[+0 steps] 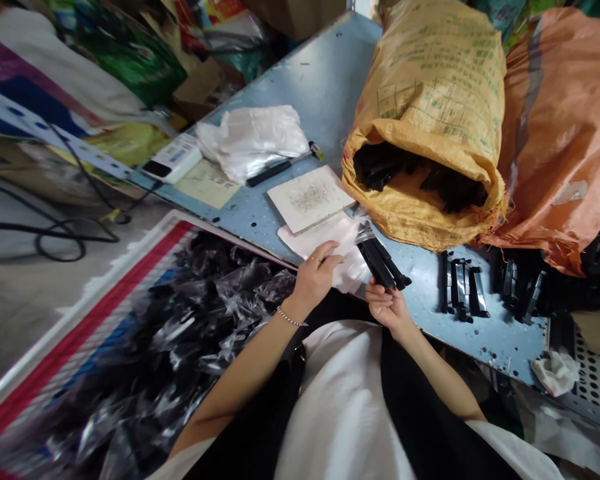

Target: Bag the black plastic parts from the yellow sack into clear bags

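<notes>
My right hand (386, 305) grips the lower ends of several long black plastic pieces (377, 260). Their far ends seem to be inside a clear plastic bag (364, 233). My left hand (317, 277), with a beaded bracelet and a ring, hovers just left of them, fingers bent and apart, with nothing visible in it. Beneath and beyond it lie flat clear plastic bags (300, 238) at the table's front edge. A pale square board (310, 199) with brown specks rests partly over those bags.
An open yellow woven sack (430, 87) of black parts stands on the blue table (325, 73), beside an orange sack (565, 133). More black pieces (461, 287) lie to the right. At left is a bin (170, 233) of bagged black parts. Behind are a bag stack (260, 137) and white device (175, 158).
</notes>
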Demonstrator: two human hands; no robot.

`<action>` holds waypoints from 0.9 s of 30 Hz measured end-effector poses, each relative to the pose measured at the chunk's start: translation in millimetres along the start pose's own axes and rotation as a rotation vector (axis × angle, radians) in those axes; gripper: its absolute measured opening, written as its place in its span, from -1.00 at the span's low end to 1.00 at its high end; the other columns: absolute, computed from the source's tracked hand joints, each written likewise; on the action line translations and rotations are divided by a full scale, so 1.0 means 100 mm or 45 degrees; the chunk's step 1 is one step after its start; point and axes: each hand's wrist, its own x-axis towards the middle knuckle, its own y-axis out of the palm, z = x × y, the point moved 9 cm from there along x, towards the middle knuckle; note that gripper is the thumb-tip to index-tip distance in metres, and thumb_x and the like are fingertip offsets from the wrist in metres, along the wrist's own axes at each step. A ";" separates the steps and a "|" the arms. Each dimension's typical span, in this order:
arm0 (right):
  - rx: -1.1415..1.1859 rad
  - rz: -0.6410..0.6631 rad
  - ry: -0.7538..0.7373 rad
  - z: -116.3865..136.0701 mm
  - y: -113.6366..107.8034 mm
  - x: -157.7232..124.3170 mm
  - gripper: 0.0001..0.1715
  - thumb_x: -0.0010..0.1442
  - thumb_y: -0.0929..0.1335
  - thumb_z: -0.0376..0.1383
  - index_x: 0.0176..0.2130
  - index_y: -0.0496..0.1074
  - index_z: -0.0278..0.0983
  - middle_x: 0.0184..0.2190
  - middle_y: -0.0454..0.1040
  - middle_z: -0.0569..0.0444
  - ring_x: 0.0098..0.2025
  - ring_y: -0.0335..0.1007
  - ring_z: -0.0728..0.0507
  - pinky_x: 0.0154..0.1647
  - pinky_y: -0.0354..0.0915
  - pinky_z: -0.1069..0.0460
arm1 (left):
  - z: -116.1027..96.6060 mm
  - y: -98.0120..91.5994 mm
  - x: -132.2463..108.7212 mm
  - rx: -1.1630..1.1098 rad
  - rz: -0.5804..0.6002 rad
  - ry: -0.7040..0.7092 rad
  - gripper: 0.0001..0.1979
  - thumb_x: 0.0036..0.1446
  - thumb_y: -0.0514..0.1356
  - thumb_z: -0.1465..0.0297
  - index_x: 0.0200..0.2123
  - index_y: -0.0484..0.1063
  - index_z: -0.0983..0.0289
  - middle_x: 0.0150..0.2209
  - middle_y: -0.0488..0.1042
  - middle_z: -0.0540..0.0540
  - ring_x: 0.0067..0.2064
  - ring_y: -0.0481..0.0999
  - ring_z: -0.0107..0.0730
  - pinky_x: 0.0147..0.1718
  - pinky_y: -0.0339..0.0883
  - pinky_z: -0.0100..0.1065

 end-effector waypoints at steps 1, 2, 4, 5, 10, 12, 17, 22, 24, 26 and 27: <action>0.000 0.010 0.008 -0.01 0.01 -0.03 -0.67 0.08 0.50 -0.30 -0.17 0.41 -0.33 -0.48 0.19 0.24 -0.58 0.02 0.13 -0.69 0.16 0.31 | 0.05 -0.01 0.01 0.052 -0.004 -0.027 -0.66 0.32 -0.01 0.52 -0.17 0.57 0.21 0.10 0.50 0.15 0.03 0.56 -0.26 0.08 0.47 -0.21; 0.004 0.008 0.016 -0.02 0.00 -0.06 -0.66 0.07 0.51 -0.30 -0.17 0.41 -0.34 -0.49 0.19 0.24 -0.58 0.02 0.13 -0.69 0.16 0.32 | 0.10 -0.01 0.03 0.095 0.000 -0.045 -0.66 0.32 -0.01 0.53 -0.17 0.57 0.21 0.12 0.49 0.16 0.04 0.56 -0.24 0.07 0.47 -0.19; 0.013 0.003 0.029 -0.06 0.00 -0.10 -0.66 0.07 0.51 -0.31 -0.17 0.42 -0.35 -0.49 0.20 0.24 -0.58 0.04 0.13 -0.69 0.16 0.33 | 0.15 0.01 0.08 0.137 0.009 -0.072 -0.61 0.31 -0.04 0.56 0.00 0.52 0.21 0.18 0.44 0.19 0.13 0.51 -0.19 0.14 0.43 -0.14; 0.018 0.011 0.033 -0.08 0.01 -0.11 -0.67 0.07 0.51 -0.31 -0.17 0.42 -0.34 -0.49 0.21 0.24 -0.58 0.04 0.14 -0.69 0.16 0.33 | 0.16 0.02 0.12 0.134 0.011 -0.074 -0.58 0.31 -0.04 0.57 0.10 0.46 0.22 0.21 0.41 0.22 0.17 0.48 -0.18 0.17 0.40 -0.14; -0.037 0.039 0.064 -0.17 0.10 -0.09 -0.63 0.00 0.53 -0.29 -0.19 0.46 -0.35 -0.51 0.25 0.24 -0.60 0.03 0.14 -0.70 0.17 0.32 | -0.11 0.17 0.15 0.019 0.041 0.073 -0.46 0.32 -0.02 0.52 0.36 0.11 0.30 0.28 0.30 0.31 0.30 0.34 -0.16 0.26 0.31 -0.12; -0.202 -0.027 0.044 -0.11 0.08 -0.05 -0.62 -0.01 0.53 -0.23 -0.21 0.46 -0.35 -0.51 0.27 0.23 -0.60 0.01 0.14 -0.70 0.14 0.30 | -0.30 0.20 0.07 -0.016 0.065 0.207 -0.40 0.33 -0.05 0.55 0.41 -0.03 0.27 0.30 0.25 0.33 0.32 0.31 -0.15 0.25 0.33 -0.11; -1.013 -0.367 -0.324 0.34 0.01 -0.04 -0.67 0.05 0.49 -0.09 -0.40 0.44 -0.30 -0.56 0.35 0.18 -0.57 0.11 0.09 -0.62 0.15 0.21 | -0.76 0.32 -0.21 -0.153 0.341 0.508 -0.29 0.31 -0.07 0.59 0.45 -0.25 0.23 0.31 0.24 0.31 0.31 0.31 -0.20 0.23 0.36 -0.17; -1.947 -0.268 -0.647 0.35 0.48 -0.26 -0.73 0.20 0.39 -0.20 -0.13 0.54 -0.27 -0.29 0.53 0.06 -0.25 0.41 -0.08 -0.21 0.37 0.04 | -0.81 0.05 -0.29 -0.187 0.459 0.362 -0.46 0.32 0.10 0.35 0.34 0.15 0.22 0.16 0.41 0.26 0.19 0.45 -0.16 0.17 0.40 -0.14; -2.146 -0.034 -0.554 0.25 0.65 -0.37 -0.62 0.25 0.37 -0.19 0.03 0.50 -0.23 -0.19 0.56 0.03 -0.18 0.46 -0.11 -0.12 0.38 0.00 | -0.61 -0.25 -0.36 -0.140 0.488 0.191 -0.55 0.32 0.10 0.27 0.25 0.30 0.19 0.10 0.49 0.20 0.12 0.51 -0.19 0.16 0.40 -0.18; -2.309 0.038 -0.567 0.42 0.76 -0.55 -0.59 0.30 0.35 -0.17 0.11 0.46 -0.21 -0.12 0.56 0.00 -0.12 0.49 -0.12 -0.05 0.38 -0.01 | -0.17 -0.55 -0.55 -0.045 0.574 -0.095 -0.56 0.29 0.10 0.15 0.17 0.41 0.16 0.07 0.54 0.14 0.06 0.56 -0.17 0.13 0.40 -0.20; -2.411 -0.031 -0.641 0.62 0.79 -0.66 -0.61 0.33 0.32 -0.18 0.10 0.47 -0.21 -0.11 0.56 -0.02 -0.09 0.49 -0.13 -0.02 0.37 -0.02 | 0.11 -0.66 -0.70 0.010 0.655 -0.251 -0.54 0.24 0.11 0.09 0.11 0.46 0.15 0.05 0.56 0.13 0.03 0.58 -0.14 0.10 0.42 -0.20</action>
